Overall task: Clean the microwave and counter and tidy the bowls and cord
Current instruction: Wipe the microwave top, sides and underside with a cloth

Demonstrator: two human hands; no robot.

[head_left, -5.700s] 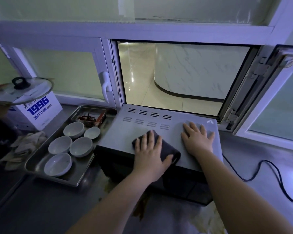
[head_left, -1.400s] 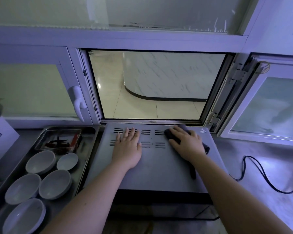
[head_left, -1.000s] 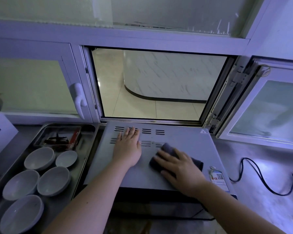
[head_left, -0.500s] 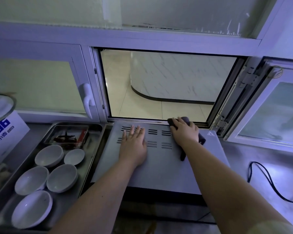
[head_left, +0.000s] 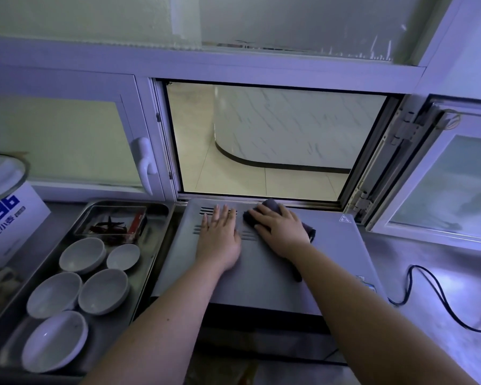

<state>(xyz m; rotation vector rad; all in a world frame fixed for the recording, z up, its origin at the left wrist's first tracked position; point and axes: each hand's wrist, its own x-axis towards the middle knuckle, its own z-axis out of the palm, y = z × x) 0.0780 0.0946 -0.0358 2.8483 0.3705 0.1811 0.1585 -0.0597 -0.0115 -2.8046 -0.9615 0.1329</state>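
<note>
step: we wipe the microwave top [head_left: 331,245] | right hand [head_left: 279,232] presses the dark cloth [head_left: 271,204] under flat fingers | left hand [head_left: 218,240] flat just beside it, bracing | next, we judge: sweep the cloth toward us

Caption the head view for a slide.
Right hand presses a dark cloth on the microwave top; left hand rests flat beside it.

The microwave [head_left: 333,254] sat on the tabletop [head_left: 417,251] before the window [head_left: 261,148]. Left of it, a tray [head_left: 147,273] held 5 bowls [head_left: 104,291]; a box [head_left: 9,218] stood farther left. The cord [head_left: 439,294] lay to its right. The left hand [head_left: 218,240] lay on its top, with the right hand [head_left: 281,229] beside it on a cloth [head_left: 272,204].
</note>
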